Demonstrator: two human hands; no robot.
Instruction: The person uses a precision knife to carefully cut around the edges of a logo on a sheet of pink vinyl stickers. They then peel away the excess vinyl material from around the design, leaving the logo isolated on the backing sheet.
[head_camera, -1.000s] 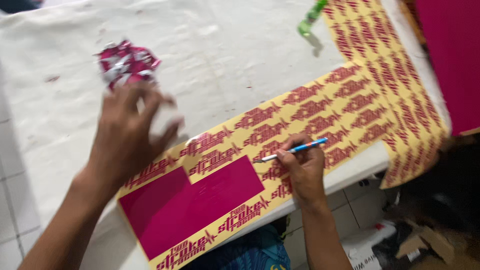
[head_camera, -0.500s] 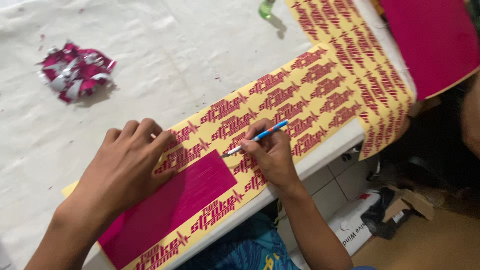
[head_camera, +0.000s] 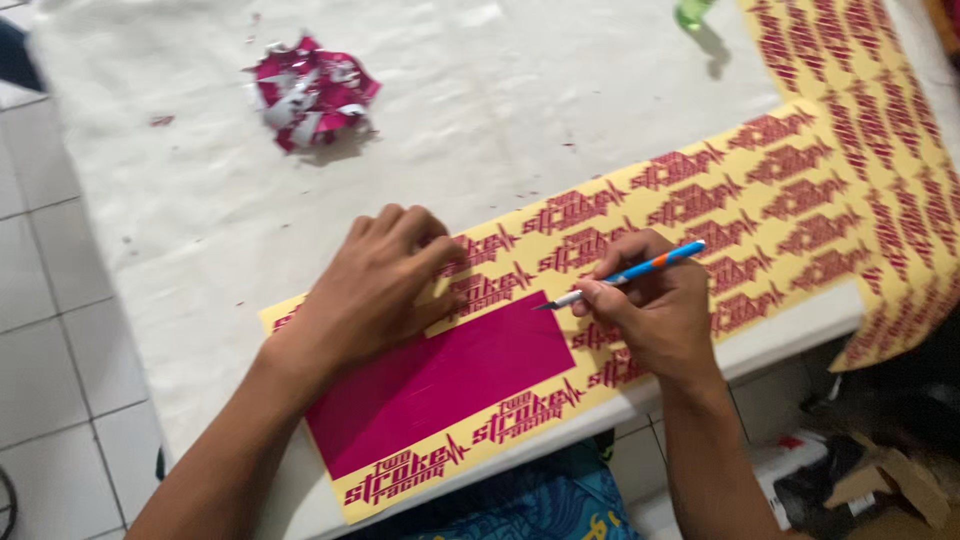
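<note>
A long yellow sticker sheet (head_camera: 700, 200) with rows of magenta lettering lies across a white-covered table (head_camera: 180, 220). A solid magenta vinyl patch (head_camera: 450, 380) covers its near end. My left hand (head_camera: 375, 290) presses flat on the sheet at the patch's upper left edge. My right hand (head_camera: 655, 310) grips a blue and orange craft knife (head_camera: 625, 275), whose tip touches the patch's upper right corner.
A crumpled wad of magenta and silver vinyl scraps (head_camera: 310, 90) sits at the far left of the table. A green object (head_camera: 692, 12) lies at the far edge. White floor tiles (head_camera: 40, 330) show on the left, boxes and clutter (head_camera: 850, 480) at lower right.
My left hand came down from near the scrap wad and now rests flat on the sheet. The knife hand stays at the patch's corner. The camera view shifted.
</note>
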